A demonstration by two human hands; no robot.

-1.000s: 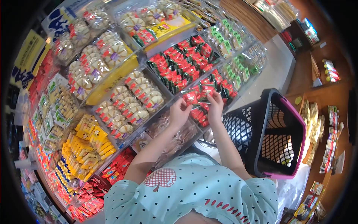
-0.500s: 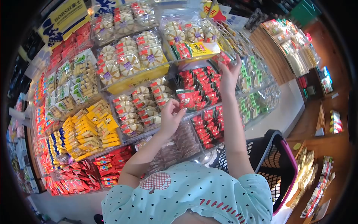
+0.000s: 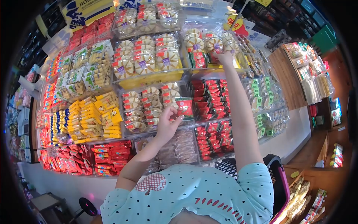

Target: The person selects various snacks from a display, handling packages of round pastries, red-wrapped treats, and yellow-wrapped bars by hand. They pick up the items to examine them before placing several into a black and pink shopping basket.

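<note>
My left hand [image 3: 168,123] is closed, its fingertips gripping a small red-and-green snack packet [image 3: 184,106] at the edge of a clear bin of red packets [image 3: 210,99]. Higher up, my right hand [image 3: 226,58] reaches into the front of another bin, fingers bent around a red packet [image 3: 214,59] that they partly hide. Just left of it, more red-and-green packets [image 3: 198,59] lie in that bin's front. Behind my right hand are wrapped round pastries [image 3: 194,42] with red and purple labels.
Tiered clear bins hold yellow packets [image 3: 112,117], red bags [image 3: 69,162] and green-labelled packs [image 3: 261,93]. A dark shopping basket with a pink rim [image 3: 286,186] is at my right side. Wooden shelving [image 3: 309,145] stands farther right.
My right hand has moved up with its red packet, from above the red-packet bin to the pastry bin's front. The left hand's packet now stands out before the bins. The view has shifted.
</note>
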